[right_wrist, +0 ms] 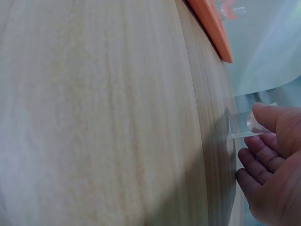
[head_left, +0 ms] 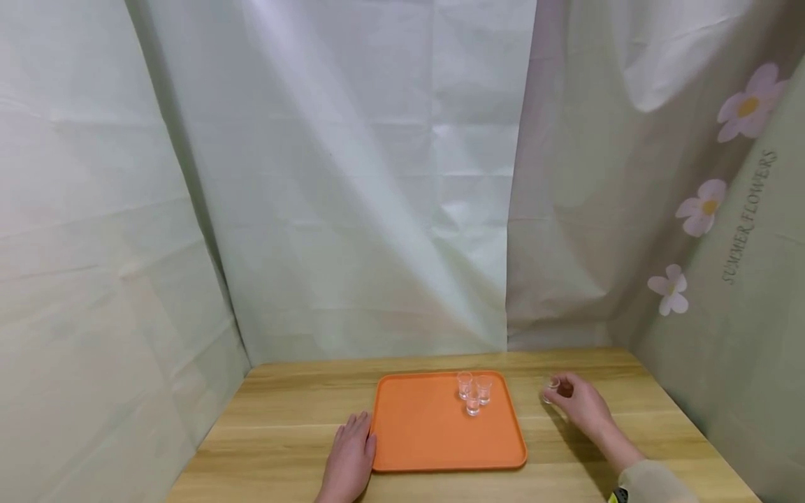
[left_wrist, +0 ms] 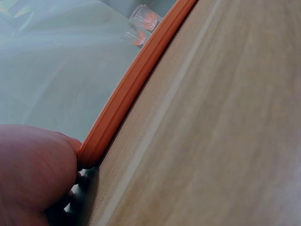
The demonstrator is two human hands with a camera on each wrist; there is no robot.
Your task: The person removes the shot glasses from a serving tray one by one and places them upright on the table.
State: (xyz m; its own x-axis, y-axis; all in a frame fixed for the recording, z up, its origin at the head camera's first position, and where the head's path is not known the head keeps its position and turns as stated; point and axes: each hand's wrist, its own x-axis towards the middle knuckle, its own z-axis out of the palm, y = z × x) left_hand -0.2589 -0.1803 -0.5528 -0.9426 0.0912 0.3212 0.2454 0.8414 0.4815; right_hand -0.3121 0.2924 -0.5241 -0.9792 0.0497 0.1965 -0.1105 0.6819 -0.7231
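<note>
An orange tray (head_left: 434, 440) lies on the wooden table with three small clear shot glasses (head_left: 472, 405) grouped near its back right corner. To the right of the tray, my right hand (head_left: 581, 404) pinches another clear shot glass (right_wrist: 241, 125) between thumb and fingers, with the glass right at the tabletop. In the right wrist view the thumb covers part of this glass. My left hand (head_left: 349, 457) rests at the tray's left edge, fingers extended and pointing forward. The left wrist view shows that hand touching the near corner of the tray's rim (left_wrist: 117, 110).
The wooden table (head_left: 295, 405) is enclosed by hanging pale curtains (head_left: 377, 209) at the back and both sides. White flowers (head_left: 698, 207) and lettering decorate the right one.
</note>
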